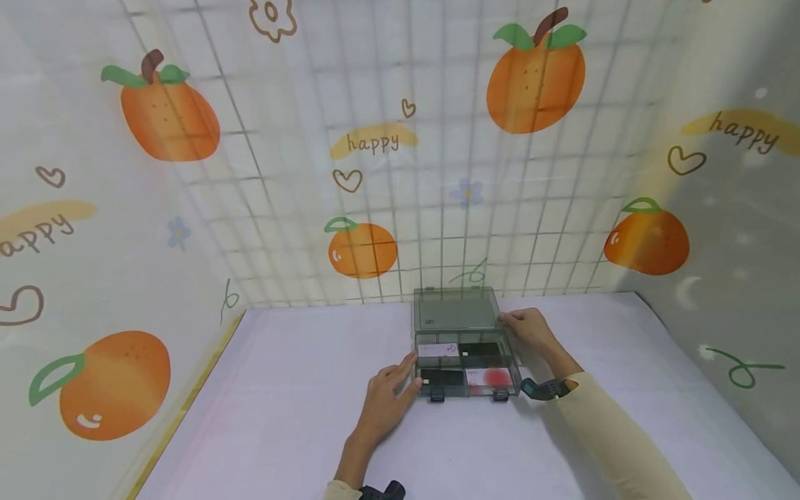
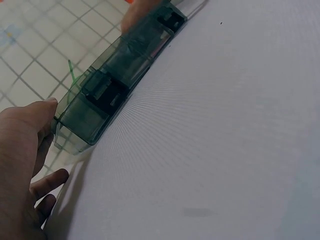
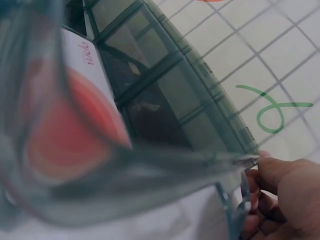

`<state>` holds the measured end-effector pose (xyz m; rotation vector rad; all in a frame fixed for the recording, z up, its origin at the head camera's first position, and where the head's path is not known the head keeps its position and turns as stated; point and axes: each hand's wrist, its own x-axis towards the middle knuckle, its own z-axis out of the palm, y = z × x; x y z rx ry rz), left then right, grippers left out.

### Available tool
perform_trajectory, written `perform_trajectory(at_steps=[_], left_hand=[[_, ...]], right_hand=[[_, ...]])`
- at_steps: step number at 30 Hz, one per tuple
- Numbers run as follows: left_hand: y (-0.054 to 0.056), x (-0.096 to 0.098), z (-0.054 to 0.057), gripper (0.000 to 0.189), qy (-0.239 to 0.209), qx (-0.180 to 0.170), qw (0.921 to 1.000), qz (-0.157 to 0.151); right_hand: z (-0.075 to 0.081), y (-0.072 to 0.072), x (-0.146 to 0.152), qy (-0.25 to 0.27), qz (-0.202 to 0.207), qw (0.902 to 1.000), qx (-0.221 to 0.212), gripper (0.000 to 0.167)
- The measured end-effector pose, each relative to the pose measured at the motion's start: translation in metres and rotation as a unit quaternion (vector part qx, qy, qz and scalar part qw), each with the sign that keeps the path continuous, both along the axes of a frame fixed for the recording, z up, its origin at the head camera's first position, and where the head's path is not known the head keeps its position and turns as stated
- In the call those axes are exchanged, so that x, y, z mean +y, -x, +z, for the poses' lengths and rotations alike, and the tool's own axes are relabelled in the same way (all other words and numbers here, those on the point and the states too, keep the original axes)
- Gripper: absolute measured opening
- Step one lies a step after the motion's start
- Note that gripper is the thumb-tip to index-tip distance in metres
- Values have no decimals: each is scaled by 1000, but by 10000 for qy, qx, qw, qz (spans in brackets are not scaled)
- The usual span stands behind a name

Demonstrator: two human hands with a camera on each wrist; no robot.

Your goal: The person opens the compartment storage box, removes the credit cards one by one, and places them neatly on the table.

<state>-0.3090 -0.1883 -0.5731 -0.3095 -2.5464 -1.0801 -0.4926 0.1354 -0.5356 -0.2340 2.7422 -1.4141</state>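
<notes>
A translucent dark-green plastic storage case (image 1: 465,392) lies on the table, its lid (image 1: 456,310) raised at the back. Inside lie a white card (image 1: 437,350) and a black card (image 1: 481,350) in the rear row. The front row has another black card (image 1: 442,378) and a white card with a red circle (image 1: 496,377). My left hand (image 1: 384,401) touches the left side of the case, thumb at its front corner in the left wrist view. At the lid's right edge, my right hand (image 1: 531,328) pinches the rim between thumb and fingers.
Two dark latches (image 2: 105,92) hang at the case's front. Behind stands a grid-patterned curtain (image 1: 437,229) with printed oranges, and patterned side walls flank the white table (image 1: 300,389). A dark device (image 1: 542,389) is worn on the right wrist.
</notes>
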Motion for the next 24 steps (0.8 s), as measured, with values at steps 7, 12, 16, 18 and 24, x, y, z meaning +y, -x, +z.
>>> perform_trajectory(at_steps=[7,12,16,18,24], left_hand=[[1,3,0,54,63,-63,9999,-65],[1,2,1,55,111,-146,9998,-50],[0,1,4,54,128,-65,9999,-45],[-1,1,5,55,98,-48,9999,-37],[-1,0,3,55,29,-80,10000,-37]], right_hand=[[0,0,5,-131,-61,9999,-77,36],[4,1,3,-177,24,9997,-139,41],[6,5,1,-312,30,9990,-311,46],[6,7,0,-376,19,9985,-398,47],[14,1,1,-595,120,9975,-357,40]])
